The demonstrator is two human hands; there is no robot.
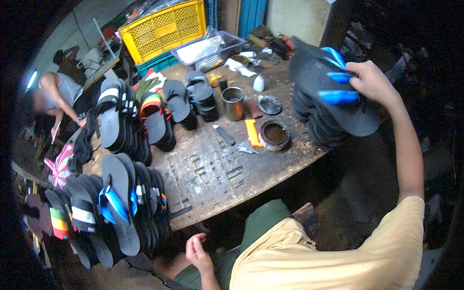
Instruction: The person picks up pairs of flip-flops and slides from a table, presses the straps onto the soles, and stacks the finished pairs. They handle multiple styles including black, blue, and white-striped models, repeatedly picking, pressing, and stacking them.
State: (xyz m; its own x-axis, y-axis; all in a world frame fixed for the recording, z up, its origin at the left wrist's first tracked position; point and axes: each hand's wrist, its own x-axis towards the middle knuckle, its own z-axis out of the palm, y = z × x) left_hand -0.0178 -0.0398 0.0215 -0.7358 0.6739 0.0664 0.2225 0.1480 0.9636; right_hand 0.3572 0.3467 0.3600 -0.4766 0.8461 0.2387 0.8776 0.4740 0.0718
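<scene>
My right hand is closed at the blue strap of a black flip-flop, on top of a tall stack of black sandals at the table's right end. Several blue straps show there, somewhat blurred, and my fingertips are partly hidden. Low over my lap, my left hand is loosely closed, with nothing visible in it. Nearest to that hand is a row of black flip-flops with blue, white or striped straps, standing on edge at the table's left end.
On the worn wooden table are a metal cup, a round pot, an orange-handled tool and a dark-handled one. More sandal stacks line the left. Behind stands a yellow crate. Another person works at far left.
</scene>
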